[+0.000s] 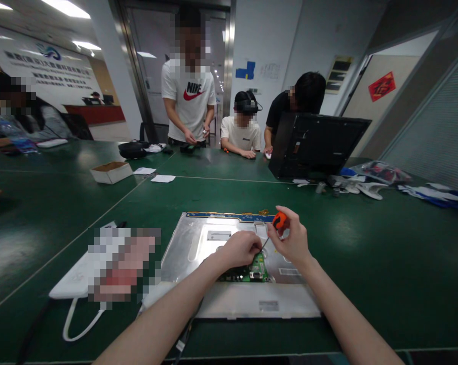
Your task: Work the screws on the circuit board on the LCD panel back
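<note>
My right hand point(296, 242) grips a screwdriver point(279, 221) by its orange and black handle. The thin shaft slants down to the left, with its tip at the top edge of a green circuit board point(257, 267). Beside that tip, my left hand point(239, 247) has its fingers pinched together over the board; what they hold, if anything, is hidden. The board lies on the silver metal back of a flat display panel point(198, 230), and my left hand covers part of it. Along the panel's far edge runs a narrow blue circuit strip point(221, 217).
Left of the panel lies a white device point(71, 276) with a white cable point(66, 324), partly pixelated. Farther off are an open box point(112, 173), paper slips point(163, 178) and a black monitor housing point(323, 144). Gloves point(436, 196) lie right. Several people are around the green table point(366, 284).
</note>
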Motion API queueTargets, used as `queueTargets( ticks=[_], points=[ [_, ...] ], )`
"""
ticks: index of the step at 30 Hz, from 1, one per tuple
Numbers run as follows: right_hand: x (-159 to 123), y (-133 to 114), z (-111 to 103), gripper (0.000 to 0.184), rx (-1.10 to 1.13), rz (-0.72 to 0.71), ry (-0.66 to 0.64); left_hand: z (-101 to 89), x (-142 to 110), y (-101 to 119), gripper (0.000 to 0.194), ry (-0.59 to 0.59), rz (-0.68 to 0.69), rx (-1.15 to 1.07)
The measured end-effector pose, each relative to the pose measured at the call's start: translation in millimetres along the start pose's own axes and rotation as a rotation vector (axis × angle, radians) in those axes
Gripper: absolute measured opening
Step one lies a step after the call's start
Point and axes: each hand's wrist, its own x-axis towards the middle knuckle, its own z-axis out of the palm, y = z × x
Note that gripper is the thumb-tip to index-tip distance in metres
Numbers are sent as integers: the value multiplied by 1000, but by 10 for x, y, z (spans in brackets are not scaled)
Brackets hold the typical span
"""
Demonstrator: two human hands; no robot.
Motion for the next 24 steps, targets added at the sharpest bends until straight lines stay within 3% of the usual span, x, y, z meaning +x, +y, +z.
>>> queueTargets(
  ticks=[12,24],
  points=[
    [-19,19,-30,52,91,24,-102,-1,6,5,18,6,7,-1],
    [-6,16,1,48,-1,13,-25,4,9,-1,19,-3,0,-1]
  ],
)
